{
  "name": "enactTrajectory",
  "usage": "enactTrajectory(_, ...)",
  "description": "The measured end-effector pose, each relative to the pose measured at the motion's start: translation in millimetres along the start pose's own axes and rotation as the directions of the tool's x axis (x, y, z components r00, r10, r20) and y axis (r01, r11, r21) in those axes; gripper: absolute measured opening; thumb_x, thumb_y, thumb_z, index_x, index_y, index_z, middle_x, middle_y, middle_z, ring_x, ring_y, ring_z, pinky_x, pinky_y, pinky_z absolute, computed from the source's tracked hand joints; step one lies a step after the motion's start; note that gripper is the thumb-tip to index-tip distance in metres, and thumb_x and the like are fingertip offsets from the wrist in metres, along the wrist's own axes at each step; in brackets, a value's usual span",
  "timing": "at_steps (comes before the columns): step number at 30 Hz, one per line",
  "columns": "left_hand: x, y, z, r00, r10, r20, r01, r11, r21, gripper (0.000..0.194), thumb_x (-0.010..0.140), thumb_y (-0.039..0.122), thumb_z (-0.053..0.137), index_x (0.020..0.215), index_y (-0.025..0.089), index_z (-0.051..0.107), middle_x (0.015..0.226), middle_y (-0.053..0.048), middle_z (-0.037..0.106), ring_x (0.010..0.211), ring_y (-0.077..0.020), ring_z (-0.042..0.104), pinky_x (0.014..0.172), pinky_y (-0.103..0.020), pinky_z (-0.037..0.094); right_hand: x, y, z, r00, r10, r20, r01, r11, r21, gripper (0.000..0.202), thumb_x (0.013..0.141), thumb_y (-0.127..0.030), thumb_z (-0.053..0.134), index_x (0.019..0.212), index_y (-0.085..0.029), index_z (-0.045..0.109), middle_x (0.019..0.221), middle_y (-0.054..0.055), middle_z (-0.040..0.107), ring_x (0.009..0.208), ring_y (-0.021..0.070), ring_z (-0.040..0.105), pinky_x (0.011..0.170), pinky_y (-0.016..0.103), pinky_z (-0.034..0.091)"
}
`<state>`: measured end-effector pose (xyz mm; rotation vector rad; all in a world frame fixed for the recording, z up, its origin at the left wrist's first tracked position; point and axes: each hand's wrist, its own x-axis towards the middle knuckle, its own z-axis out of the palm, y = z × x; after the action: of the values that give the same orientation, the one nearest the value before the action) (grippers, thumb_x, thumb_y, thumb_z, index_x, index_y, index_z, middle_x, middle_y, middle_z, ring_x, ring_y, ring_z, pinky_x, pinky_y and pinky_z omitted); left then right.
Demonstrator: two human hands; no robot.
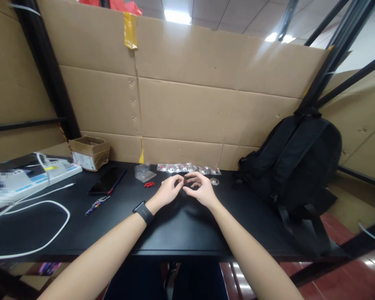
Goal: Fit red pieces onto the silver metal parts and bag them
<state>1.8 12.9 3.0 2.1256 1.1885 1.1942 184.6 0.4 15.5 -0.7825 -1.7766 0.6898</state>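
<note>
Above the middle of the black table, my left hand point(169, 191) and my right hand point(201, 189) meet at the fingertips. Between them they pinch a small dark brown piece point(185, 181), too small to name. A dark watch point(143, 212) is on my left wrist. Just left of my left hand lies a small red cord-like item point(149, 184), with a clear plastic box point(144, 172) behind it. A row of small clear packets with red bits point(189, 168) lies beyond my hands. Close to my right fingers is a small round clear disc point(214, 181).
At left are a phone point(108, 181), keys point(97, 204), a white cable point(69, 216), a white power strip point(46, 178) and an open cardboard box point(90, 152). A black backpack point(295, 166) stands at right. A cardboard wall point(187, 112) closes off the table's back.
</note>
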Motion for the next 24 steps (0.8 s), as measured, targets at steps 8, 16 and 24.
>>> enactTrajectory(8, -3.9, 2.6, -1.0, 0.999, 0.030, -0.044, -0.025, 0.994, 0.102, 0.015, 0.092, 0.027, 0.051, 0.097, 0.022, 0.065, 0.098, -0.004, 0.071, 0.093, -0.0207, 0.064, 0.086, -0.033, 0.047, -1.1, 2.5, 3.5, 0.997, 0.080, -0.019, -0.077, 0.989, 0.126, 0.042, 0.070, -0.031, 0.082, 0.106, -0.022, 0.063, 0.108, 0.008, 0.070, 0.089, 0.0214, 0.072, 0.068, 0.028, 0.056)
enactTrajectory(16, -2.5, 7.5, -5.6, 0.994, 0.040, -0.103, -0.034, 0.998, 0.059, 0.014, 0.089, 0.029, 0.058, 0.093, 0.022, 0.070, 0.100, -0.004, 0.074, 0.096, -0.0224, 0.067, 0.090, -0.035, 0.047, -1.3, 2.6, 4.1, 0.992, 0.125, -0.014, -0.119, 0.969, 0.214, 0.044, 0.071, -0.036, 0.083, 0.107, -0.022, 0.062, 0.113, 0.009, 0.069, 0.093, 0.0220, 0.072, 0.075, 0.031, 0.060)
enactTrajectory(24, 0.4, 3.1, -5.9, 0.995, 0.000, -0.104, -0.022, 0.977, -0.213, 0.011, 0.081, 0.028, 0.069, 0.084, 0.019, 0.074, 0.091, -0.005, 0.077, 0.089, -0.0219, 0.070, 0.089, -0.033, 0.052, -1.0, -0.3, 3.2, 0.992, 0.117, -0.034, -0.107, 0.971, 0.215, 0.044, 0.070, -0.036, 0.083, 0.107, -0.022, 0.062, 0.118, 0.010, 0.068, 0.095, 0.0229, 0.072, 0.072, 0.031, 0.061)
